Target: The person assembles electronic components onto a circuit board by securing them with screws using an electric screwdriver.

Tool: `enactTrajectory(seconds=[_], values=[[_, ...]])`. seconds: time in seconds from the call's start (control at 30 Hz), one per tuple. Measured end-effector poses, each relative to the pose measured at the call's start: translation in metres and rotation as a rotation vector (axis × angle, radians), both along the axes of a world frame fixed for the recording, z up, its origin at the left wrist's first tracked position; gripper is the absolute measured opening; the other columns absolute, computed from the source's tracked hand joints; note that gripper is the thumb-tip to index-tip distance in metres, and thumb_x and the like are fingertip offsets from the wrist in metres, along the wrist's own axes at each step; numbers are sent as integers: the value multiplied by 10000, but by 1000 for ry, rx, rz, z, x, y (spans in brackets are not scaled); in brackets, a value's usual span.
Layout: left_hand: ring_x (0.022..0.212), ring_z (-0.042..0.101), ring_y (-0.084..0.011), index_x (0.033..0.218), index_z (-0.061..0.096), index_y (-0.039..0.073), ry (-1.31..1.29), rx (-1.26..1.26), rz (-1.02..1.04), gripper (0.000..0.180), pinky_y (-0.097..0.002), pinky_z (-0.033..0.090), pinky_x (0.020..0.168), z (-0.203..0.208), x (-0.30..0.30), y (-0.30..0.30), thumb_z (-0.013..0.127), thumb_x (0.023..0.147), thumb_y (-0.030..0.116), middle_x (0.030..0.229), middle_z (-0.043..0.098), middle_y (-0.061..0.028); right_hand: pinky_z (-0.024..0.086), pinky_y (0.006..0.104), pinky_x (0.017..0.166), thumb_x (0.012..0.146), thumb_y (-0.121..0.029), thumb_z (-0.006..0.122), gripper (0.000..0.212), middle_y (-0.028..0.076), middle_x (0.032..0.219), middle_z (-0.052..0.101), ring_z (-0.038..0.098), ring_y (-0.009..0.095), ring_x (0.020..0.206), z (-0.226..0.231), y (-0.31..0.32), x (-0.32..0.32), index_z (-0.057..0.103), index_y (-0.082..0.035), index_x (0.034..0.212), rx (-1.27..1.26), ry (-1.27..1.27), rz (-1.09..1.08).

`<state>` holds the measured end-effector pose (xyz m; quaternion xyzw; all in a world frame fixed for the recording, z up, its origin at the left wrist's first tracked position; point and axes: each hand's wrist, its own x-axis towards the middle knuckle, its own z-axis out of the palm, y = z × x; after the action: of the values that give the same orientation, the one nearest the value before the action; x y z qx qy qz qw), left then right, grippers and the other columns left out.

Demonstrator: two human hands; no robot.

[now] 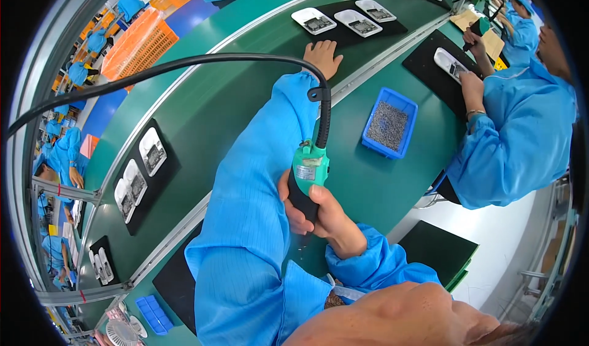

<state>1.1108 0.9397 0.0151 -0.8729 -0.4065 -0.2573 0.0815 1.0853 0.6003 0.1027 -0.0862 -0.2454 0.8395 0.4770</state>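
My right hand (pixel 334 217) is wrapped round the black grip of a green electric screwdriver (pixel 311 167), whose black cable (pixel 184 61) arches up and off to the left. The screwdriver's tip is hidden. Far forward, my left hand (pixel 324 57) lies with fingers spread at the near edge of a black mat (pixel 392 27) on the green conveyor belt (pixel 245 106). On that mat sit three white plastic housings with circuit boards inside, among them the left one (pixel 314 20) and the middle one (pixel 358 23); my fingers are apart from them.
A blue bin (pixel 390 124) of small grey screws stands right of the screwdriver. A co-worker (pixel 509 131) at the right handles a white housing (pixel 451 65) on a black mat. More housings (pixel 130 189) ride the belt at left. A blue divided tray (pixel 154 314) lies lower left.
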Motion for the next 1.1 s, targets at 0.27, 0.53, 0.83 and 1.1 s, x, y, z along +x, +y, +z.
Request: enactTrajectory(seconds=[0.27, 0.53, 0.83, 1.1], values=[[1026, 534, -286, 1036, 542, 71, 97, -30, 15, 319, -429, 418, 825, 6, -15, 1, 637, 853, 314, 1035, 557, -98, 373, 207, 389, 860, -494, 607, 523, 33, 601, 490, 433, 65, 412, -11, 4, 5, 467, -13, 1008, 38, 83, 14], [973, 551, -312, 1003, 516, 57, 89, 0, 21, 274, -439, 441, 813, -4, -64, -20, 646, 840, 235, 978, 551, -123, 363, 204, 388, 859, -540, 578, 546, 23, 620, 482, 423, 64, 415, -15, 16, 8, 478, -17, 977, 76, -13, 2], [946, 552, -326, 1104, 523, 94, 149, -105, 102, 278, -423, 428, 809, -1, -199, -117, 594, 881, 244, 1009, 538, -127, 355, 215, 403, 884, -486, 567, 466, 18, 620, 444, 390, 71, 410, -33, 27, 20, 452, -51, 1003, 45, 75, 20], [959, 556, -320, 1148, 505, 97, 233, -307, 240, 301, -429, 417, 813, 18, -312, -194, 592, 895, 237, 1056, 531, -120, 341, 213, 385, 899, -499, 549, 475, 22, 613, 428, 362, 67, 398, -45, 35, 34, 448, -46, 1002, 65, 18, -5]])
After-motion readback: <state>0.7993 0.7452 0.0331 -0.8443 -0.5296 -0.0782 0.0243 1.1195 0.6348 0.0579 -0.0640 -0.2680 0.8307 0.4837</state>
